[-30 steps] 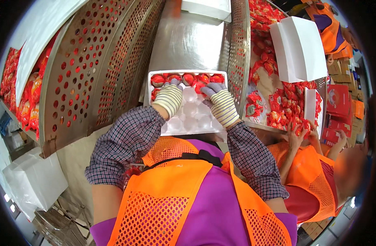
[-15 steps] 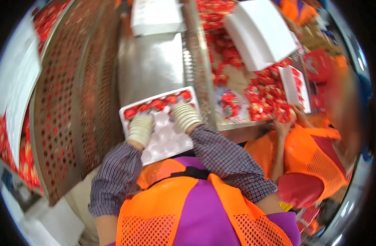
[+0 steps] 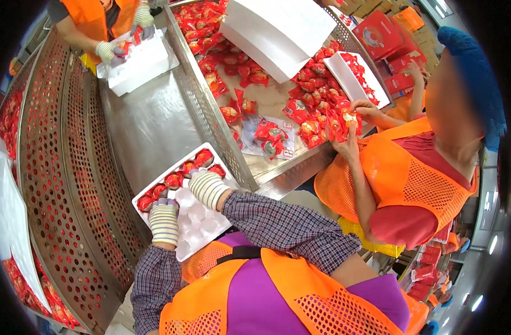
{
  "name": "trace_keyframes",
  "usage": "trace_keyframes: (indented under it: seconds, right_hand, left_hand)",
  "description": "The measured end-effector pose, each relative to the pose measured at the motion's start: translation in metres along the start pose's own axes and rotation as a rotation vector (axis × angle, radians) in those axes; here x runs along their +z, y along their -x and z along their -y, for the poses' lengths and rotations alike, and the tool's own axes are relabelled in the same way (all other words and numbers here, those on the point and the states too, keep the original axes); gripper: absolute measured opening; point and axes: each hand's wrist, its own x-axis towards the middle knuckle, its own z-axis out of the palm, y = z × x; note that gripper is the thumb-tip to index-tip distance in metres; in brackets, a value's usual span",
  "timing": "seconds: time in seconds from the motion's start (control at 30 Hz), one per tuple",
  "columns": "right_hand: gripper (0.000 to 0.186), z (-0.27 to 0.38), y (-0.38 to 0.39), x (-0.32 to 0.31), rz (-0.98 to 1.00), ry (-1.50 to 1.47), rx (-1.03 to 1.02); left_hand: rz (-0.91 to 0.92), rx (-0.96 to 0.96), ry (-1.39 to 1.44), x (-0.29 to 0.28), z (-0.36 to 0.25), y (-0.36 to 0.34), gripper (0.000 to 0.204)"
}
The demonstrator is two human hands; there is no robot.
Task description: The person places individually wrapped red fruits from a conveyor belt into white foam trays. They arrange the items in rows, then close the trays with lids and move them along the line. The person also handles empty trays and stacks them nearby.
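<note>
A white moulded tray (image 3: 197, 220) with round pockets lies tilted before me, near my waist. Red-wrapped round packets (image 3: 173, 180) fill its far row, and another packet (image 3: 216, 170) sits at the right end. My left hand (image 3: 164, 223), in a cream striped glove with grey fingertips, rests at the tray's left part. Its fingers stretch forward and touch the packets there. My right hand (image 3: 207, 188), gloved alike, reaches over the tray's right part. Its fingertips lie beside the row, partly hidden by the hand. The nearer pockets show bare white.
A perforated metal wall (image 3: 71, 167) curves along the left. Across the steel surface (image 3: 149, 123), a gloved person handles red packets over a white box (image 3: 141, 70). A bin at right holds many red packets (image 3: 317, 120) and a big white box (image 3: 278, 33); a co-worker's hands (image 3: 350, 125) hold one packet.
My view has swung right, so the scene is turned. The right hand has drawn back slightly from the far row. The left hand stays at the tray's left side.
</note>
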Motion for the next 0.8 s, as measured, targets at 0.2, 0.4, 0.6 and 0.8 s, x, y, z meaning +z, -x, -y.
trace_keyframes:
  seconds: [0.2, 0.4, 0.6, 0.8]
  right_hand:
    - [0.019, -0.005, -0.004, 0.026, -0.135, -0.013, -0.053]
    - [0.019, -0.018, -0.005, 0.019, -0.238, -0.020, -0.158]
    - [0.022, -0.105, 0.043, -0.105, -0.314, -0.350, -0.126]
    - [0.024, -0.288, 0.004, -0.046, -0.480, -0.245, 0.110]
  left_hand:
    - [0.092, 0.002, -0.003, 0.019, 0.017, -0.007, 0.022]
    - [0.006, -0.073, 0.141, -0.008, 0.001, 0.002, 0.025]
    - [-0.104, -0.152, 0.166, -0.060, -0.037, -0.008, 0.020]
    - [-0.358, 0.306, 0.512, -0.110, -0.147, -0.131, 0.021]
